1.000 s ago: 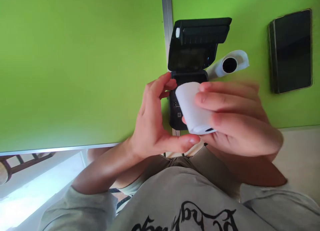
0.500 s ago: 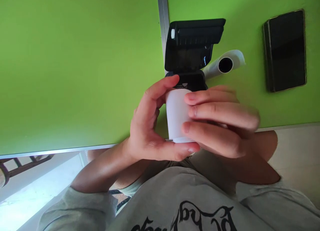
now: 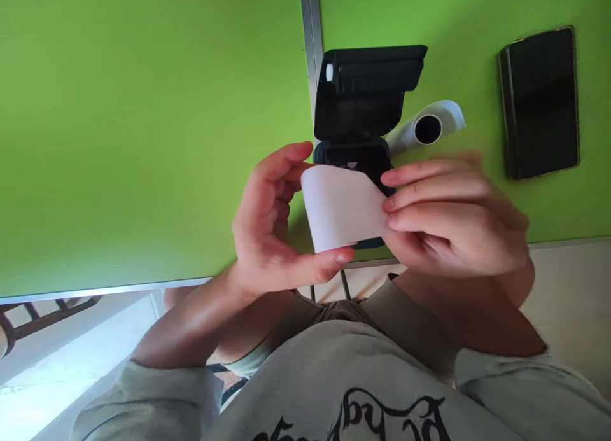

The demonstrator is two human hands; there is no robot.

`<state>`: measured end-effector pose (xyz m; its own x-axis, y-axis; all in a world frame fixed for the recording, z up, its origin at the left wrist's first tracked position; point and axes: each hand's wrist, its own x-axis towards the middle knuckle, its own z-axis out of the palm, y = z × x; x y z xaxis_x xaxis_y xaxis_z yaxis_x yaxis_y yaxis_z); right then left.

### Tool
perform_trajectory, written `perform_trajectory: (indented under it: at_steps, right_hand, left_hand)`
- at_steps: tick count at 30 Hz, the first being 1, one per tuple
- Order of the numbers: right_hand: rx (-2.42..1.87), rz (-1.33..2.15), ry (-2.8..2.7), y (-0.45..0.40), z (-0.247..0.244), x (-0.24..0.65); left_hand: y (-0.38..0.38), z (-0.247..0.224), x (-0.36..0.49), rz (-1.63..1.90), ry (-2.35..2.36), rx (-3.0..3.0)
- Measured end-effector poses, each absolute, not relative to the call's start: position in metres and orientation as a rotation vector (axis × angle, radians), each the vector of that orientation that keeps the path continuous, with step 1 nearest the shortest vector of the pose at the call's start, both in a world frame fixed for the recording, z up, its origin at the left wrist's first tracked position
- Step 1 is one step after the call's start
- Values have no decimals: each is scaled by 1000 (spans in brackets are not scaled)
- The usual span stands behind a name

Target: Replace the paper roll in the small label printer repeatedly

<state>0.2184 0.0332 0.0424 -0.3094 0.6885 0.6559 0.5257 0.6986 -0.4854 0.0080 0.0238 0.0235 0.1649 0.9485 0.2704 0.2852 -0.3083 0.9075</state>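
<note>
A white paper roll (image 3: 334, 205) is held up between both hands, near the table's front edge. My left hand (image 3: 281, 228) curls around its left side, with the thumb beneath it and fingers behind. Pinched in the fingertips of my right hand (image 3: 443, 212) is the paper's loose end, pulled out to the right. Behind the roll stands a black device (image 3: 363, 100) with its lid raised; the paper and hands hide part of its base.
Right of the device, a second white roll (image 3: 405, 135) with a dark core lies on the green table (image 3: 143, 135). A black phone-like slab (image 3: 544, 107) rests farther right. A metal strip (image 3: 311, 34) crosses the table behind the device.
My right hand has moved right, drawing the loose end of paper out from the roll. My left hand and the roll have shifted slightly left and up.
</note>
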Motion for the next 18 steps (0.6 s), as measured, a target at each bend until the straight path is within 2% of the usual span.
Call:
perform_trajectory:
  at_steps: [8, 14, 18]
  right_hand:
    - [-922, 237, -1905, 28, 36, 219]
    - [-915, 427, -1960, 9, 48, 206]
    - [-917, 398, -1906, 4, 50, 199]
  left_hand:
    - [27, 15, 10, 1313, 1025, 1716]
    - [20, 25, 27, 1405, 901, 1631]
    - [17, 30, 35, 1414, 901, 1559]
